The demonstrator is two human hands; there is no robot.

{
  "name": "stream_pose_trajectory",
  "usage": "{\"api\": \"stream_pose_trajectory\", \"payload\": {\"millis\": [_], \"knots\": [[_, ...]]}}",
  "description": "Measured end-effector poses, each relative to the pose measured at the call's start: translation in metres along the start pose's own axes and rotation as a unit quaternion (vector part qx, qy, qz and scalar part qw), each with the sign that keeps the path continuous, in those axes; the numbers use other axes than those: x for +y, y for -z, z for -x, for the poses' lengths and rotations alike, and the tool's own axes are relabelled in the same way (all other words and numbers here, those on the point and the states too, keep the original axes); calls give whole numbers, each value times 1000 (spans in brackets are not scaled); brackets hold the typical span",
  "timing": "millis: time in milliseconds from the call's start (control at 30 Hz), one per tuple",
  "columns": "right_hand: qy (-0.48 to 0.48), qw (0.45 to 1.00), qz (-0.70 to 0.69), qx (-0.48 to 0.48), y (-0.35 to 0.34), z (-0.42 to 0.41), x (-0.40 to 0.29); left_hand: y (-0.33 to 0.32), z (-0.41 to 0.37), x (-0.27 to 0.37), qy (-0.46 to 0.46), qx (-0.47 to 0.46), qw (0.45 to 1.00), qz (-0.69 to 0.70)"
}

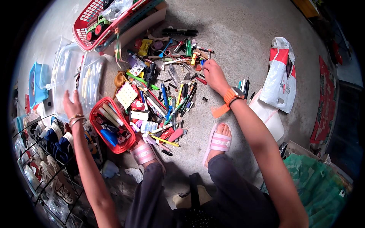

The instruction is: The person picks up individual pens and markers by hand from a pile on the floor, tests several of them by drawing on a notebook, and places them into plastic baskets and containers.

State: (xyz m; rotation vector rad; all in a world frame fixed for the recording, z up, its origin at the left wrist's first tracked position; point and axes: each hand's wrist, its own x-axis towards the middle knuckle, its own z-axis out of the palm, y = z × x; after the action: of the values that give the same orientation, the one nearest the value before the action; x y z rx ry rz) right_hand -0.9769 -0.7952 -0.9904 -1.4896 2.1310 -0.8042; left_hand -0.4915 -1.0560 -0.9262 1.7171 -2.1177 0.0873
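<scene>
Pens, markers and small odds and ends lie in a loose heap on the concrete floor before me. My right hand [212, 71] is at the heap's right edge, its fingers at a small blue item [202, 62]; whether they grip it is unclear. A red marker cap [201, 81] lies just below that hand. On the left, my left hand [73, 105] is held with fingers apart over a clear plastic bin [64, 77], seemingly holding nothing. Beside it, another clear container [90, 77] holds many pens. A small red basket [132, 136] with chalk-like sticks and a blue item stands near my left foot.
A red basket [81, 31] with a toy truck stands at the top left, a light blue bin [33, 85] at far left. A wire rack [57, 173] holds shoes. On the right lie a white and red plastic bag [281, 77] and green mesh [310, 182].
</scene>
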Motion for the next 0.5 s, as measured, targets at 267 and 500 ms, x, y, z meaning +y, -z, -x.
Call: {"api": "stream_pose_trajectory", "payload": {"millis": [267,500], "knots": [[-78,989,110,-67,74,99,31,4,23,66,64,-69,993,72],[-374,882,-285,2,92,116,42,5,26,63,95,-103,990,24]]}}
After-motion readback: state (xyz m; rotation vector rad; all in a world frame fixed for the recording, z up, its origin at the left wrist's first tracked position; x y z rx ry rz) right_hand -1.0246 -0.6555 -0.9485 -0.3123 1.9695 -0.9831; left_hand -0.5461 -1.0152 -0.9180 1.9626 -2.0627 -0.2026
